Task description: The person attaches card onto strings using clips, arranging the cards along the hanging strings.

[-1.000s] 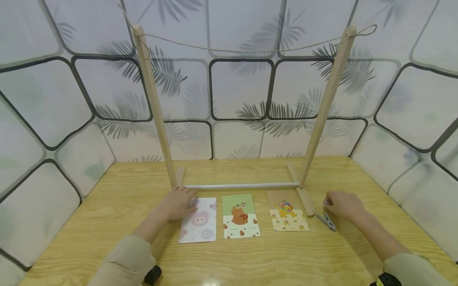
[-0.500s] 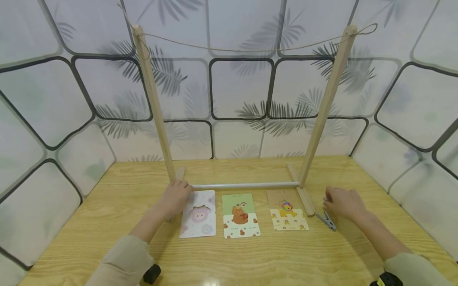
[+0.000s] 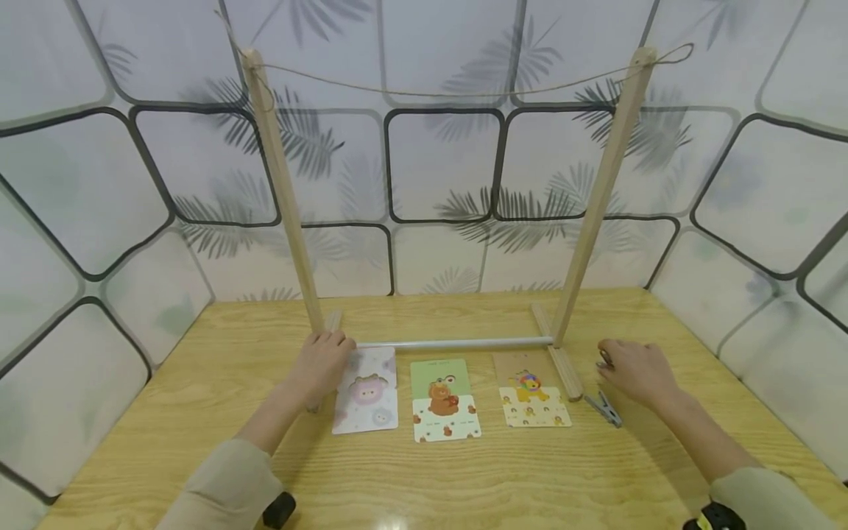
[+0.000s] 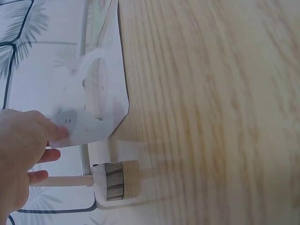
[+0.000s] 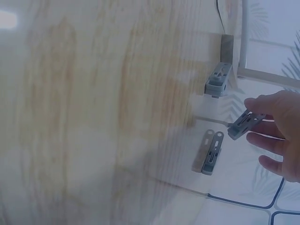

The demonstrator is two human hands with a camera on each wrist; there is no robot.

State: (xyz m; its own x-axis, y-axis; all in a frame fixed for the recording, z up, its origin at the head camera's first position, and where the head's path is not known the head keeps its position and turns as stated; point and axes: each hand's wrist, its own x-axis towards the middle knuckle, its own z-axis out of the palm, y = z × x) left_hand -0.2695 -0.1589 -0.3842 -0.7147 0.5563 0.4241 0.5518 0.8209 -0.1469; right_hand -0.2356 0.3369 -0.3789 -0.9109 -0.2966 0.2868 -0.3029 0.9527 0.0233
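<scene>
My left hand [image 3: 323, 366] pinches the upper left corner of a white and pink cartoon card [image 3: 366, 414]. In the left wrist view that card [image 4: 110, 101] is tilted up off the table, with the thumb on its face. My right hand [image 3: 639, 373] holds a grey clothespin [image 5: 245, 123] between thumb and fingers, just above the table. Two more grey clothespins lie nearby in the right wrist view, one clothespin [image 5: 218, 79] beside the stand's foot and another clothespin [image 5: 213, 153] under the hand. Only one of these loose ones shows clearly in the head view.
A green and white bear card [image 3: 447, 419] and a tan and yellow card [image 3: 536, 412] lie on the wooden table [image 3: 450, 486]. Behind them stands a wooden frame with a left post [image 3: 285, 195], right post [image 3: 603, 195], white crossbar [image 3: 457, 344] and slack string [image 3: 450, 94].
My left hand has shifted slightly, drawing the pink card up and away from the front, toward the crossbar. The right hand has risen a little with its clothespin. The other cards stay put.
</scene>
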